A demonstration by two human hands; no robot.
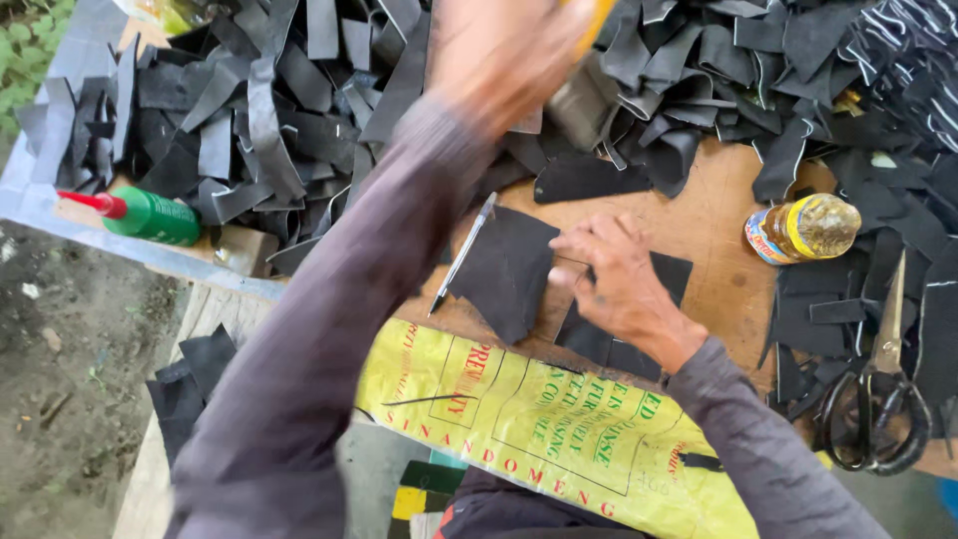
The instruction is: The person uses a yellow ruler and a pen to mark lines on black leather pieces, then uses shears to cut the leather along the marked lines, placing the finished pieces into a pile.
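Head view looks down on a wooden table [704, 225] heaped with black strips [269, 110]. Right hand [621, 282] lies flat, fingers spread, its grip wide and pressing down on a dark sheet [504, 269] that lies at the table's near edge; more dark pieces [599, 344] lie under the wrist. Left hand [499, 50] is raised above the heap and blurred; something yellow shows at its fingers, but I cannot tell what it is or how the grip is set. A pen [462, 253] lies just beside the sheet's left edge, touching it. A green bottle [150, 215] with a red tip lies on its side at the far left. A yellow-labelled bottle [803, 230] lies to the right of the hand, and black scissors [878, 399] lie shut near the right edge. A yellow sack [539, 419] covers the lap below the table.
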